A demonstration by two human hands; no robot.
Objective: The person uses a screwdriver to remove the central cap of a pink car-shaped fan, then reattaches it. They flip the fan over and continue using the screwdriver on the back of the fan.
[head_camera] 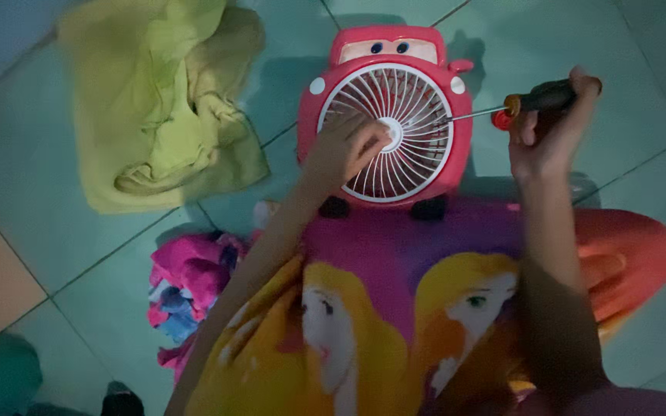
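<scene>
Steadying the red car-shaped fan (385,115) on the tiled floor (32,208), your left hand (342,146) rests with fingers curled on the white grille near its hub. Your right hand (545,127) is wrapped around the screwdriver (529,102), tip at the grille's right rim. Keep the shaft square to the screw and press firmly, lest it slip.
</scene>
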